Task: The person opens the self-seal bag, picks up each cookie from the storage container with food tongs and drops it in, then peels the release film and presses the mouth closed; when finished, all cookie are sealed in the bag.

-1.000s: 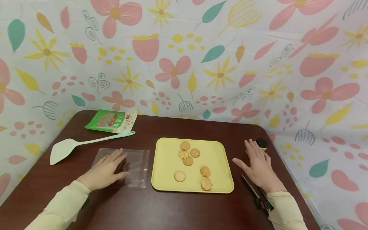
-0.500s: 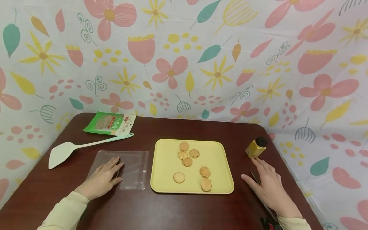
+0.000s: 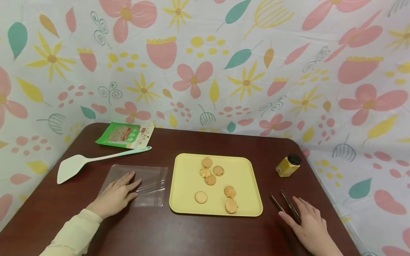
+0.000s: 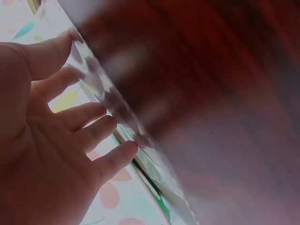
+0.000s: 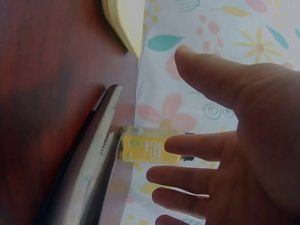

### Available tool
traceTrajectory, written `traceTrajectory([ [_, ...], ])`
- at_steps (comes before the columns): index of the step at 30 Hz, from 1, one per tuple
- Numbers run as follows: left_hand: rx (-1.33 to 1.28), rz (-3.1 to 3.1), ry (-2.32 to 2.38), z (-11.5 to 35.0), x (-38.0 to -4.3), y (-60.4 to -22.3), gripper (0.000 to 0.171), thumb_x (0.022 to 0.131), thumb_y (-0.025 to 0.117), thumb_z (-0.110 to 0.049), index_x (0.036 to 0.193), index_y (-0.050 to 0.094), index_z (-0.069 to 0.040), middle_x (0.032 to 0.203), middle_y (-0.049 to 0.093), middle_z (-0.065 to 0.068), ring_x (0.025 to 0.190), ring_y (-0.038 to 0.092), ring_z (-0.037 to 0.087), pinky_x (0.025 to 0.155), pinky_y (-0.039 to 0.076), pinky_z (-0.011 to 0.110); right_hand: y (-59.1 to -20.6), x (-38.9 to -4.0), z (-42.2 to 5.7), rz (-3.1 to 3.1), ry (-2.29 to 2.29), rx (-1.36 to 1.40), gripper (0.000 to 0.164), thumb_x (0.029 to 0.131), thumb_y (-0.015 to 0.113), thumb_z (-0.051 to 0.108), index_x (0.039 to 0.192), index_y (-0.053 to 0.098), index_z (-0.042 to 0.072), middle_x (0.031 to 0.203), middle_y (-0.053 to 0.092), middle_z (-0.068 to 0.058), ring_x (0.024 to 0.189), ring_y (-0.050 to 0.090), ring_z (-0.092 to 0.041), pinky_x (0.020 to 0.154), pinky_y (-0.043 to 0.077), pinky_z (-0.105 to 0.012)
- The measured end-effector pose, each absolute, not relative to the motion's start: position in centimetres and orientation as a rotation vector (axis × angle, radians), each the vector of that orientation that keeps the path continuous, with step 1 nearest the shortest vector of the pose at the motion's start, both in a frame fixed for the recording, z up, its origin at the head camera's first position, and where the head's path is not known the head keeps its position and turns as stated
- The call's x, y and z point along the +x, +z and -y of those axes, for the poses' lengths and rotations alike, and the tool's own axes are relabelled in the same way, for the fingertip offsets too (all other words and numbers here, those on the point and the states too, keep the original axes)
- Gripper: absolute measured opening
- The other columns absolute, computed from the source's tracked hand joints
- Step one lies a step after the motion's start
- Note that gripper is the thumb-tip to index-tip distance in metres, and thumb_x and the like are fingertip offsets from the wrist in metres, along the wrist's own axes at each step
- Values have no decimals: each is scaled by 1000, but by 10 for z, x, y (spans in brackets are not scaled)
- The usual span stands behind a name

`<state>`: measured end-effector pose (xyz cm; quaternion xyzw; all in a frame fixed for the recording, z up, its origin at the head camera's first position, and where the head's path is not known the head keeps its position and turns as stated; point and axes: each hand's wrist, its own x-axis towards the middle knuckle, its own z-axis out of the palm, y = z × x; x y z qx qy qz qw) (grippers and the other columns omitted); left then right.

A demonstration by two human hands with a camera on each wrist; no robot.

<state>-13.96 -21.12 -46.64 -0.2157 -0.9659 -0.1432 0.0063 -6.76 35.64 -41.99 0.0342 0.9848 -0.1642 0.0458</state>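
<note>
My left hand (image 3: 116, 195) rests with spread fingers on a clear plastic bag (image 3: 148, 188) lying flat on the table; in the left wrist view the fingertips (image 4: 125, 151) touch the bag's film. On the right, my right hand (image 3: 309, 224) hovers over metal tongs (image 3: 290, 207), its fingers loosely extended and holding nothing. Serrated tong tips show in the right wrist view, apart from the fingers. Between the hands lies a yellow tray (image 3: 185, 170) bearing several cookies (image 3: 210, 179), some in a cluster at the back, others nearer the front.
A jar with yellow contents and a black lid (image 3: 288, 165) stands beyond the tongs. At the back left are a green seasoning packet (image 3: 125, 135) and a white spatula (image 3: 73, 167). The dark wooden table (image 3: 192, 234) meets a flower-patterned cloth (image 3: 205, 85) behind.
My right hand has drawn back from the jar toward me, down to the tongs, uncovering the jar and the tong tips. The left hand stays on the bag.
</note>
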Motion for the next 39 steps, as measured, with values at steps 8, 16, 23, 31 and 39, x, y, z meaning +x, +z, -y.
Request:
traceTrajectory([
  [8, -710, 2956, -435, 210, -139, -465, 43, 88, 67, -20, 127, 58, -1, 140, 38, 29, 127, 38, 44, 93, 38, 62, -427, -63, -358, -2948, -463, 177, 91, 89, 47, 63, 141, 28, -9, 137, 27, -39, 116, 25, -59, 78, 28, -75],
  [16, -704, 2913, -434, 210, -140, -467, 40, 91, 64, -21, 125, 60, -1, 138, 44, 24, 128, 40, 40, 93, 38, 61, -430, -59, -360, -2917, -446, 274, 97, 86, 49, 67, 141, 26, -10, 133, 27, -41, 114, 26, -61, 78, 29, -74],
  [23, -730, 2842, -492, 210, -143, -468, 37, 92, 62, -24, 123, 63, -3, 130, 54, 18, 121, 49, 35, 92, 41, 57, -437, -56, -362, -2899, -414, 347, 106, 79, 54, 71, 139, 26, -12, 119, 28, -43, 105, 28, -61, 76, 35, -68],
  [31, -735, 2848, -544, 210, -147, -469, 36, 94, 59, -21, 124, 61, -1, 128, 55, 19, 118, 52, 35, 94, 43, 53, -444, -54, -365, -2893, -415, 397, 110, 76, 54, 74, 138, 27, -13, 116, 31, -43, 105, 30, -62, 79, 35, -68],
  [39, -655, 2862, -588, 209, -147, -468, 35, 97, 55, -24, 126, 61, -5, 130, 56, 13, 121, 50, 32, 94, 40, 56, -455, -51, -374, -2863, -339, 509, 113, 71, 54, 79, 134, 33, -12, 114, 33, -44, 103, 32, -60, 80, 37, -66],
])
